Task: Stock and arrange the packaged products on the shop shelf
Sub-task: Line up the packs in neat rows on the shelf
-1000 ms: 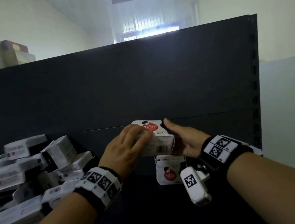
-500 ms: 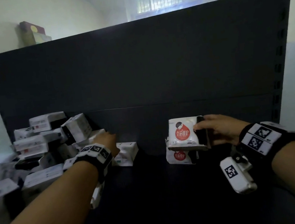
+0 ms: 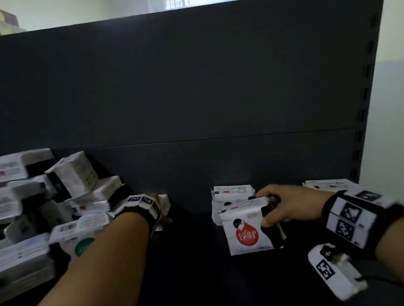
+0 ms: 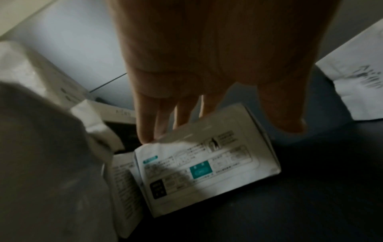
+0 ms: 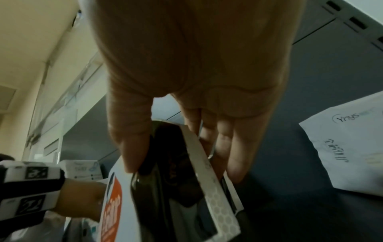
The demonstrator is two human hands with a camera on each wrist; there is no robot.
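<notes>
My right hand pinches the right side of a white pack with a red round label. The pack stands upright on the dark shelf board, just in front of a second like pack. In the right wrist view my right hand has its thumb on the red-label pack's dark side and its fingers behind. My left hand reaches a loose white pack beside the pile. In the left wrist view its straight fingers touch the far edge of that loose white pack; the thumb is off it.
A jumbled pile of white packs fills the shelf's left end. Another white pack lies at the far right by the slotted upright. The dark back panel closes the rear. Bare shelf board lies between my arms.
My right hand has brought the red-label pack down and forward from above the other pack. My left hand has moved right onto the loose pack by the pile.
</notes>
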